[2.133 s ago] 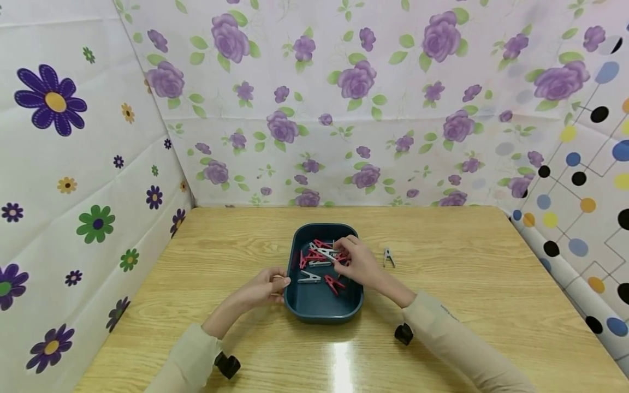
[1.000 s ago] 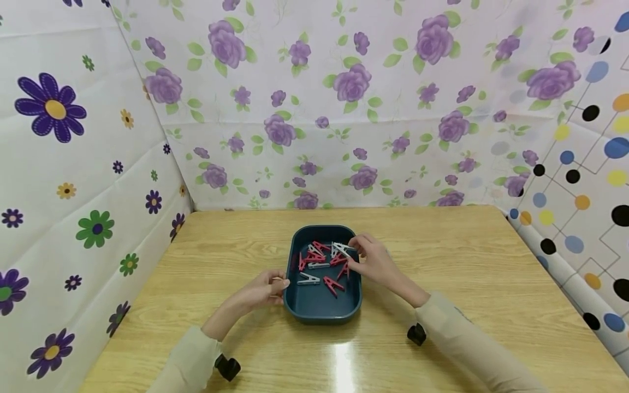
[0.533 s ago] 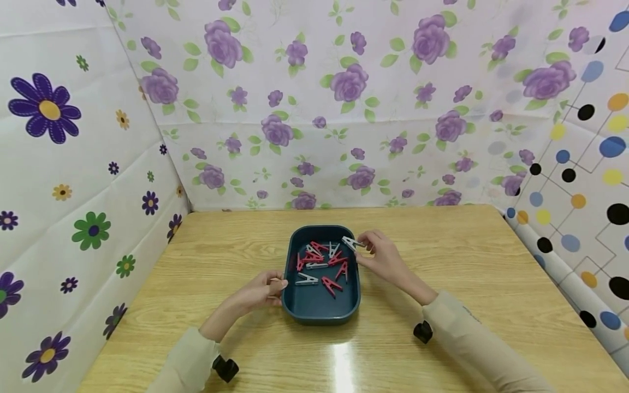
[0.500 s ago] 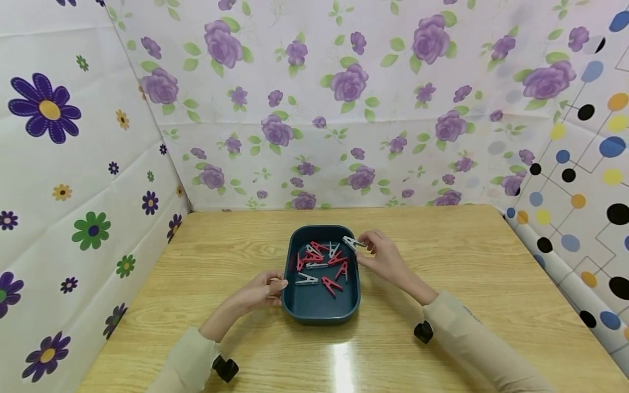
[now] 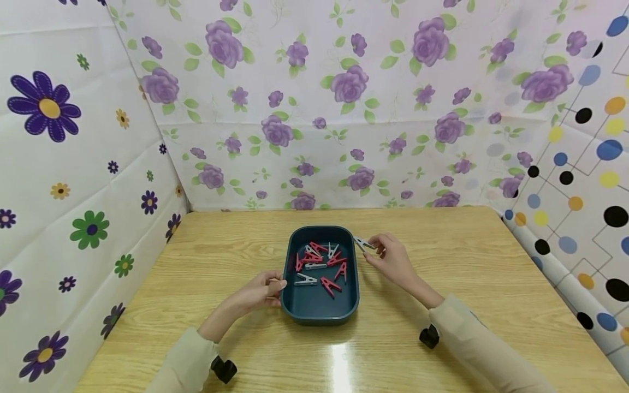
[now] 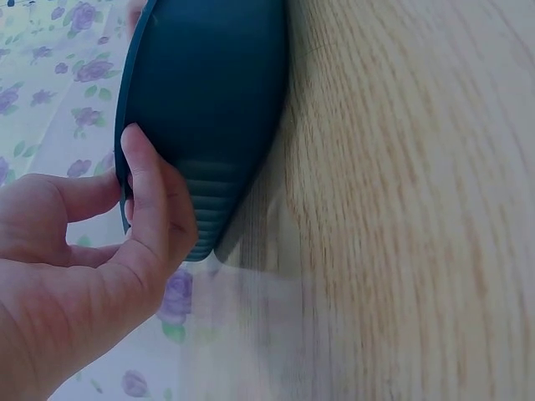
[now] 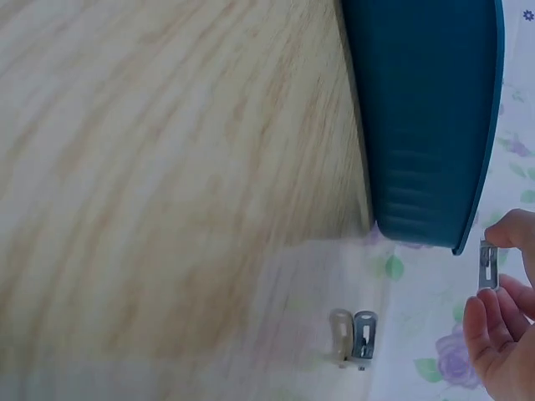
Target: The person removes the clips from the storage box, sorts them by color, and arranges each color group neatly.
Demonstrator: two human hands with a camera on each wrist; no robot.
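Observation:
A dark blue rectangular bin stands on the table, with several red clothespins and grey-white clothespins lying loose in it. My left hand grips the bin's left rim between thumb and fingers; the left wrist view shows the fingers curled on the bin wall. Just off the bin's upper right rim, my right hand pinches one grey-white clothespin, its two legs pointing left. In the right wrist view that pinched clothespin is above the table, apart from the bin.
Another grey clothespin is on the table right of the bin, visible in the right wrist view; in the head view the right hand hides it. The wooden table is bordered by flower-patterned cloth behind and a dotted cloth at right.
My right hand has lifted the grey-white clothespin out of the pile and carried it right, past the bin's rim. The left hand keeps its grip on the bin.

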